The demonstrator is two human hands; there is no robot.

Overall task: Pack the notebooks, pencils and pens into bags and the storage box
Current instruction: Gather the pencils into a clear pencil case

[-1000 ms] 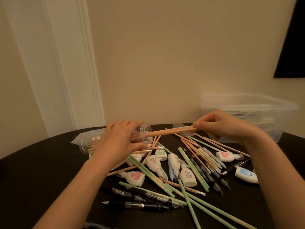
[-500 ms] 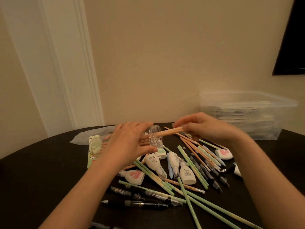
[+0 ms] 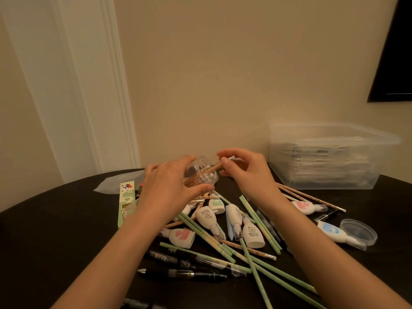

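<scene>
My left hand (image 3: 169,188) grips a clear plastic tube (image 3: 201,172) lying on its side above the table, its open mouth towards the right. Several wooden pencils (image 3: 200,178) sit inside it, eraser ends showing at the mouth. My right hand (image 3: 245,172) pinches the end of one wooden pencil (image 3: 215,168) that sticks out of the mouth. Below the hands lie green pencils (image 3: 258,221), black pens (image 3: 189,273) and white correction-tape dispensers (image 3: 252,233) in a loose heap. The clear storage box (image 3: 323,175) stands at the back right.
A clear round lid (image 3: 359,233) lies at the right beside a blue correction tape. A green patterned carton (image 3: 126,201) and a clear bag (image 3: 120,186) lie at the left. The dark table (image 3: 55,230) ends near the wall behind.
My right hand has moved left and pushed the wooden pencils deeper into the tube, so only short ends stick out. The left hand has turned the tube's mouth more towards the camera.
</scene>
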